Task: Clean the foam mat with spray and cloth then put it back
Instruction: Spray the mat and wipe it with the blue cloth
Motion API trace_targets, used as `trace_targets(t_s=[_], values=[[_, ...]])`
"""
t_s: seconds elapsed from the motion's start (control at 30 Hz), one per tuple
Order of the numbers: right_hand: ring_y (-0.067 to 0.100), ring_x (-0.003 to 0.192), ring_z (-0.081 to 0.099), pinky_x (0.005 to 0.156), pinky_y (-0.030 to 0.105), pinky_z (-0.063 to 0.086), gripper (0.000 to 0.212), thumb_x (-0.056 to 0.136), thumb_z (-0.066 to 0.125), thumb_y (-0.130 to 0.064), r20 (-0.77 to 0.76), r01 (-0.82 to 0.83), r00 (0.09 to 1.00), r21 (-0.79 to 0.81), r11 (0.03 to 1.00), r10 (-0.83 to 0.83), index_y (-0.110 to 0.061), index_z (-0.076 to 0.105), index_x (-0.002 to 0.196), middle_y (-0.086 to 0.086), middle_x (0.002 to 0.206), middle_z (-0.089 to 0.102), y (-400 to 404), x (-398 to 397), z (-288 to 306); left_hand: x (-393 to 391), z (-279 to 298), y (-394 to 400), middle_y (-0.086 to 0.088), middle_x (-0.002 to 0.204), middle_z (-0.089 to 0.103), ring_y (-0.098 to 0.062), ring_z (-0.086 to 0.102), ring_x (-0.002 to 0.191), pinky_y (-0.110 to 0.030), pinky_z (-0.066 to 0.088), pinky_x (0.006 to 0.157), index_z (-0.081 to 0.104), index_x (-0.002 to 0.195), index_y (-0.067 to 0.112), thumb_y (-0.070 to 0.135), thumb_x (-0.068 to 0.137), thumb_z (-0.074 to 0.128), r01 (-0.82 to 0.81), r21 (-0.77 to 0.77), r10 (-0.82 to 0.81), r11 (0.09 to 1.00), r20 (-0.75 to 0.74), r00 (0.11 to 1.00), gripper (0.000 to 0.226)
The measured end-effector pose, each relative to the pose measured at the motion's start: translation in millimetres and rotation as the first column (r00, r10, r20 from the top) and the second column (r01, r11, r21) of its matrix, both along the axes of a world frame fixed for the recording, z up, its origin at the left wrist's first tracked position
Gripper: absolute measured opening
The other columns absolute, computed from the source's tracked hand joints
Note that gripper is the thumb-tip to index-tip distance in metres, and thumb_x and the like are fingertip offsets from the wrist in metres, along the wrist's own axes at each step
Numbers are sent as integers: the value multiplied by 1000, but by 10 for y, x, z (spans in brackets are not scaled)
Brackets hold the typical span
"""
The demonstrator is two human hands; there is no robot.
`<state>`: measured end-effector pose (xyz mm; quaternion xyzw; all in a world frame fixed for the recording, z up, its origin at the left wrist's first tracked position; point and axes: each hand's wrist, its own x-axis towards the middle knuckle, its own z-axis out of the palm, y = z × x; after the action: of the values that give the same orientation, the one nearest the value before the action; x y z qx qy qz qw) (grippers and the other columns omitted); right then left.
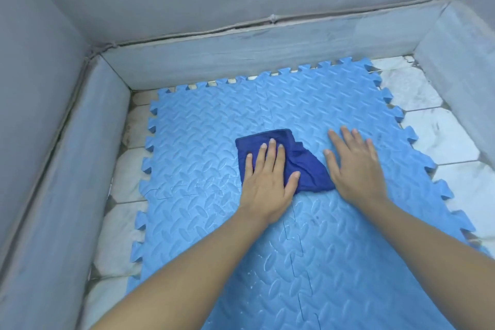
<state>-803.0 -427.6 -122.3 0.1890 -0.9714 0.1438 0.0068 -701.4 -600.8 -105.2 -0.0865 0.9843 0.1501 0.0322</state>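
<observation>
- The foam mat (203, 142) is light blue, embossed with a raised leaf-like tread, slightly glossy.
- The cloth (302, 166) on the mat is dark blue, soft woven fabric, matt and creased.
- The floor tiles (434, 128) beside the mat look like smooth, marbled white stone.

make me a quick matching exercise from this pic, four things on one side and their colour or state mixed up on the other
Things:
1. cloth
2. foam mat
3. left hand
4. right hand

States:
A. light blue, with interlocking toothed edges
B. flat on the bare mat, beside the cloth
C. dark blue, crumpled
D. pressing flat on the cloth

Pairs: 1-C, 2-A, 3-D, 4-B
</observation>
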Motion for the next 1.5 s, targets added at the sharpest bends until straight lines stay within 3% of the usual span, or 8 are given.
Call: trace_targets(t_s=[0.17,0.43,0.57,0.67,0.9,1.03,1.23,1.5], values=[[28,146,29,121,48,11,55,97,28,-36,8,55,998,-70,996,-55,-14,46,143,14,155,37,45,3,-20,-264,-195,-395,6,161,-8,-13,-9,147,-45,-14,116,-2,153,25,69,89,15,-252,-55,251,966,-15,968,80],[31,144,34,119,49,16,59,93,28,-35,-20,51,998,-21,998,-51,-11,45,144,17,152,40,-48,-4,-45,-472,-185,-1907,-1,161,-4,-20,-6,148,-52,-5,117,1,153,26,56,97,17,-717,-99,724,690,86,685,66],[30,144,33,120,49,15,59,93,28,-36,-13,62,998,-14,998,-62,-12,44,144,16,153,40,-4,-4,-62,-653,-153,-1132,2,161,1,-18,-2,148,-45,-4,118,10,153,31,39,101,24,-324,-42,324,945,-10,946,54],[30,144,33,120,49,14,59,92,29,-37,-13,62,998,-42,997,-62,-12,45,144,16,153,40,3,-9,-51,-710,-140,-747,7,161,1,-14,-2,147,-42,-7,117,12,151,35,43,100,27,-33,-28,33,999,5,999,54],[27,144,32,120,47,14,56,92,34,-35,-4,58,998,-68,996,-59,-13,47,142,13,153,40,-41,-7,-16,-900,-114,-2287,2,161,0,-19,-3,148,-51,-3,117,13,152,31,40,100,23,-605,-36,604,795,130,786,54],[30,143,34,119,50,17,58,91,31,-36,-26,43,999,-39,998,-44,-11,48,141,16,151,42,-8,-10,-20,21,-100,-2291,1,161,1,-24,0,148,-49,3,118,14,152,28,42,100,19,-430,-27,429,903,128,894,54],[30,143,35,120,49,16,62,91,25,-38,-53,58,997,-15,998,-58,-10,48,141,16,151,42,-44,-23,-62,706,-49,-1065,14,159,-4,-10,-8,147,-34,-6,118,10,150,42,56,96,11,158,-42,-154,987,83,985,55],[27,146,29,121,48,10,59,91,30,-36,-17,80,997,-36,996,-80,-13,45,144,14,156,36,-55,-22,-10,-858,-103,-1299,6,161,-7,-23,-9,147,-51,-9,115,8,151,38,53,95,30,-319,0,316,948,142,938,62]])
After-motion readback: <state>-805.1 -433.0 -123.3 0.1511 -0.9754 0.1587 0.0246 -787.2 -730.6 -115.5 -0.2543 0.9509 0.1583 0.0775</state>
